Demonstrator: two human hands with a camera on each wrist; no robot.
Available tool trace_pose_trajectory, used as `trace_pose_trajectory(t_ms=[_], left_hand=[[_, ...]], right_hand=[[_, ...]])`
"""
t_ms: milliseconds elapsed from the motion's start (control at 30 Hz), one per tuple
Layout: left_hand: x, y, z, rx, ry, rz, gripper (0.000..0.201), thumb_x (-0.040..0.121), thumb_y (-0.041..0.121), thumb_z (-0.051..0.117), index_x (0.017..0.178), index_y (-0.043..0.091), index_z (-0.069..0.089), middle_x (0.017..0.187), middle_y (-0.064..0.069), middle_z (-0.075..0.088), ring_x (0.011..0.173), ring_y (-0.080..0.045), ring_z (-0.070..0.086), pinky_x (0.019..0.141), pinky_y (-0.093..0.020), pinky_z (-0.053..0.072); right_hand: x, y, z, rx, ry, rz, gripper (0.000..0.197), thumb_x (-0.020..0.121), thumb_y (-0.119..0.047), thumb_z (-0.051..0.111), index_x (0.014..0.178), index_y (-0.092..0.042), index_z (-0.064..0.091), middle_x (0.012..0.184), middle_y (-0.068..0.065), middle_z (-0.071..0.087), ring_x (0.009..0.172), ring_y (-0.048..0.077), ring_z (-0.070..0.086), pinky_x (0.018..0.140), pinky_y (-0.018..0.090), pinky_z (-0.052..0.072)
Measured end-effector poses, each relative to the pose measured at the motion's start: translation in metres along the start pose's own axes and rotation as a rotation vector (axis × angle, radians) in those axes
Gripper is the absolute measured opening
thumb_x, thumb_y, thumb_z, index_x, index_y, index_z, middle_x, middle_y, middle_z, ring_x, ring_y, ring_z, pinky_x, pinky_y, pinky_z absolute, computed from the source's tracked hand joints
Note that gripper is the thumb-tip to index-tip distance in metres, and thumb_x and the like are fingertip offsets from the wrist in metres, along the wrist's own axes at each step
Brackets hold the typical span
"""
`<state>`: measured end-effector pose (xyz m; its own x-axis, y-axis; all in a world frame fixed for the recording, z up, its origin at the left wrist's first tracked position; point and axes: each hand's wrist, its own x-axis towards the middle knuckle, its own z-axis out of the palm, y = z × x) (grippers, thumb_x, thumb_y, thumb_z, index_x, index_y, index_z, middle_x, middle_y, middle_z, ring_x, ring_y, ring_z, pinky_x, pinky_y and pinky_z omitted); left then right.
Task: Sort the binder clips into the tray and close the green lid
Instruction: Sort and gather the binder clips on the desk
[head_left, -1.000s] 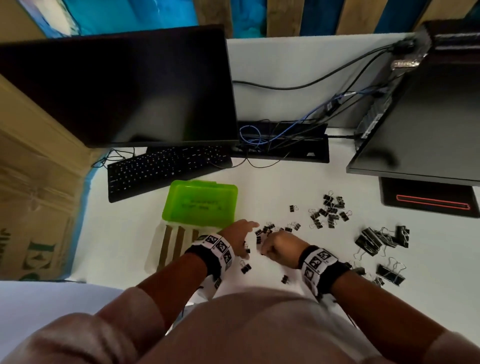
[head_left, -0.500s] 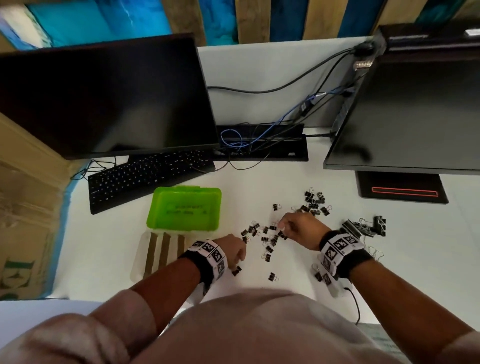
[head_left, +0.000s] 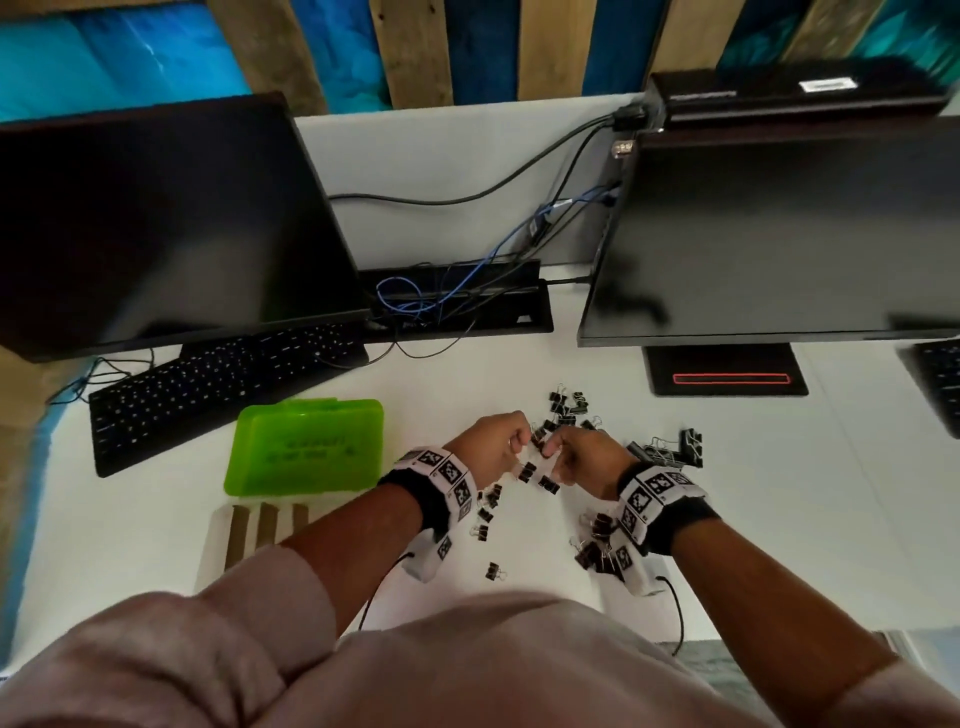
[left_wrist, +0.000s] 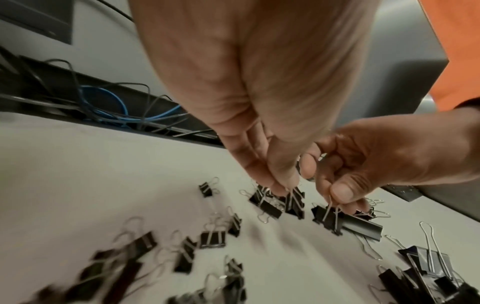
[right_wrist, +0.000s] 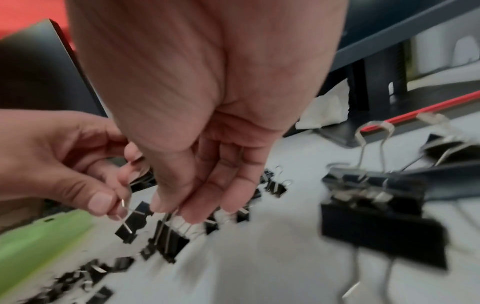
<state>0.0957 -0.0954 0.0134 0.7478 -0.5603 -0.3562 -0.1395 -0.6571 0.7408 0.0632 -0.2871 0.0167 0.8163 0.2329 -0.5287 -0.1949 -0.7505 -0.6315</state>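
Black binder clips of several sizes lie scattered on the white desk (head_left: 519, 374). Both hands meet over the small clips (head_left: 566, 405). My left hand (head_left: 522, 444) pinches the wire handle of one small clip (left_wrist: 294, 202), also seen in the right wrist view (right_wrist: 132, 224). Just to its right, my right hand (head_left: 553, 449) pinches the handle of another clip (right_wrist: 170, 240), which hangs just above the desk (left_wrist: 328, 219). The green lid (head_left: 306, 447) stands open to the left, behind the clear tray (head_left: 218, 525) with its cardboard dividers.
Large clips (head_left: 670, 449) are piled right of the hands, and more clips (head_left: 597, 551) lie by my right wrist. A keyboard (head_left: 208, 384) and two monitors (head_left: 156, 218) stand behind. A cable tray (head_left: 457, 301) runs along the back.
My left hand has moved forward and right to join the right hand over the small clips. Each hand now pinches a clip by its handle.
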Motion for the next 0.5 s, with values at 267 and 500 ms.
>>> trace_pose_trajectory(t_ms=[267,500], left_hand=[[0.049,0.027,0.012,0.028,-0.046,-0.012,0.030,0.078,-0.005,0.059,0.098,0.016,0.048,0.092,-0.002,0.047,0.070,-0.015,0.050,0.060,-0.016,0.041],[0.045,-0.013,-0.009,0.273,0.052,-0.109,0.049,0.086,-0.003,0.050,0.124,0.028,0.042,0.125,0.005,0.046,0.114,-0.015,0.048,0.096,-0.033,0.045]], right_hand=[[0.006,0.019,-0.031,-0.153,0.075,0.046,0.022,0.084,-0.007,0.049,0.100,-0.019,0.056,0.093,0.009,0.067,0.083,0.026,0.064,0.078,0.036,0.053],[0.018,0.023,-0.020,-0.116,0.080,-0.030,0.033,0.086,0.002,0.044,0.109,-0.017,0.058,0.112,0.008,0.064,0.103,0.025,0.059,0.089,0.030,0.046]])
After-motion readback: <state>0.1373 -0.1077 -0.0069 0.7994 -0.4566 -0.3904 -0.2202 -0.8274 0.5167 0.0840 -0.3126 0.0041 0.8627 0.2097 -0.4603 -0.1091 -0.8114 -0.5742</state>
